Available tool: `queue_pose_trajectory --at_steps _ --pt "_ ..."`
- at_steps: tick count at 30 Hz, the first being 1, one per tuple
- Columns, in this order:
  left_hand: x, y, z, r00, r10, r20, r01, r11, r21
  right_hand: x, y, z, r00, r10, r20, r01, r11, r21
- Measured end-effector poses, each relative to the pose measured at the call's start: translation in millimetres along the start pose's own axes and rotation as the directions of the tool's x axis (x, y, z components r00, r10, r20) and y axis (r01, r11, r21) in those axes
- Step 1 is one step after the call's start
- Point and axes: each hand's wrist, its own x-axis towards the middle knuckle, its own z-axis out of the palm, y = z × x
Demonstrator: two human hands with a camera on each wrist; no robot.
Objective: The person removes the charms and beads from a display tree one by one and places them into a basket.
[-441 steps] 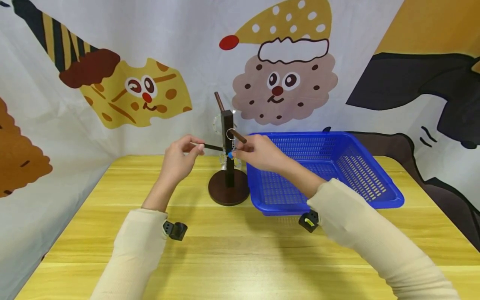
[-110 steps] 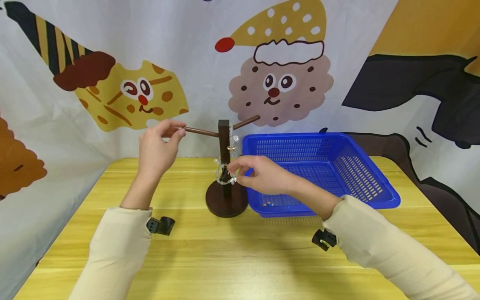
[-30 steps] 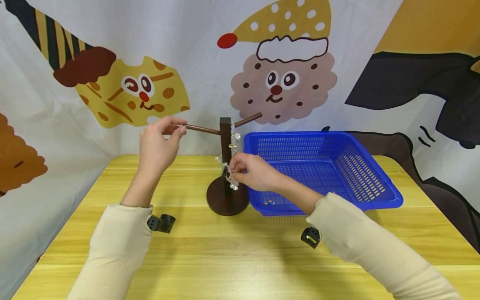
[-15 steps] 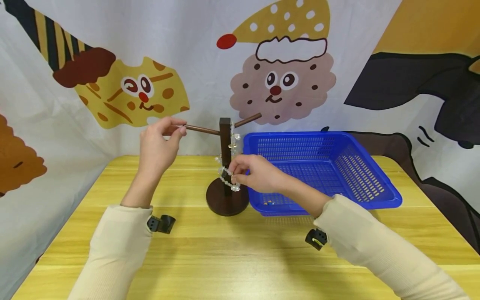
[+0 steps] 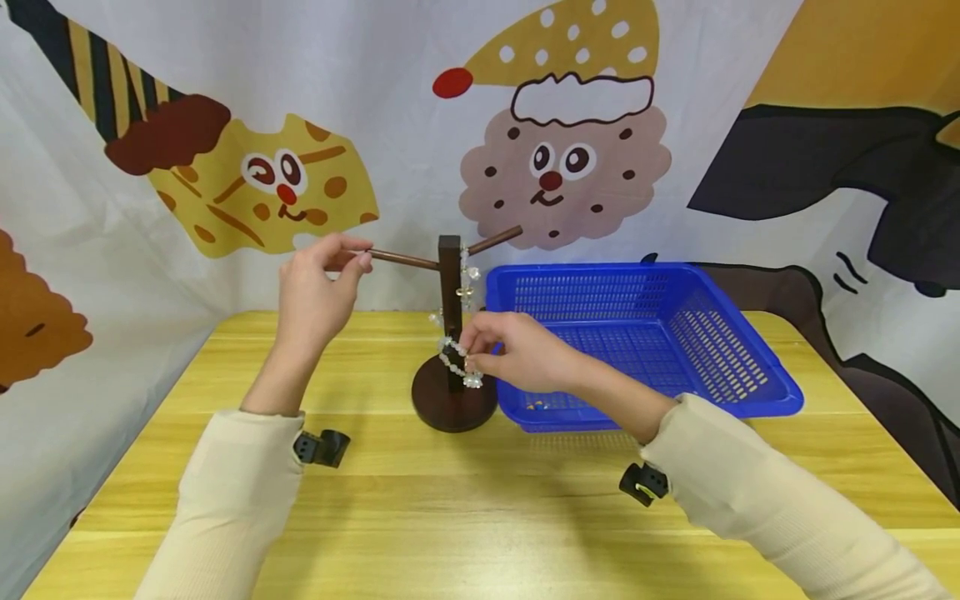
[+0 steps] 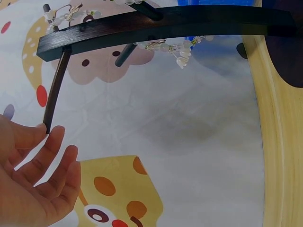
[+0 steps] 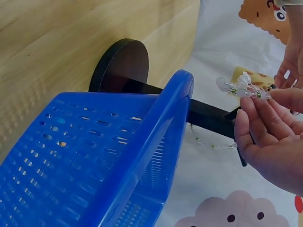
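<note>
My left hand [image 5: 318, 287] pinches the end of a brown peg [image 5: 405, 259] on a dark wooden stand [image 5: 449, 292]. In the left wrist view, the thumb and forefinger of that hand [image 6: 38, 175] meet at the peg's tip. Lower down, my right hand [image 5: 525, 354] pinches a clear beaded bracelet [image 5: 452, 367], whose loop overlaps the front of the post near a dark lower peg. Seen from the right wrist, the bracelet [image 7: 244, 90] sticks out past the fingertips. Another beaded bracelet [image 5: 466, 292] hangs from the stand's rear right peg [image 5: 495, 241].
A blue plastic basket [image 5: 765, 408] stands right of the round stand base [image 5: 454, 417], close to it. Inside its near left corner lies a small blue and yellow item [image 5: 537, 406]. Behind the wooden table [image 5: 480, 517] hangs a cloth printed with cartoon food.
Since the earliest frame the stand has turned and a small item has appeared in the basket. Over the last second the right hand lowers the bracelet slightly; the left hand stays put.
</note>
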Motion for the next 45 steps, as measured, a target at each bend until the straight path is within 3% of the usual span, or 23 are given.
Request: queue_pose_trajectory --at_steps 18,29,45 --pt "-0.1 -0.1 0.3 1.000 0.016 -0.007 -0.015 1.000 0.017 -5.8 -4.3 -0.2 0.998 -0.067 -0.001 0.067 0.997 0.034" --pt "0.7 -1.0 0.5 1.000 0.006 -0.001 -0.006 1.000 0.018 -11.9 -4.0 -6.4 0.999 -0.048 -0.016 0.049 0.998 0.045" --pt "0.1 -0.7 -0.2 1.000 -0.001 0.011 0.000 1.000 0.018 -29.9 2.1 -32.0 0.999 0.004 -0.037 -0.003 0.999 0.032"
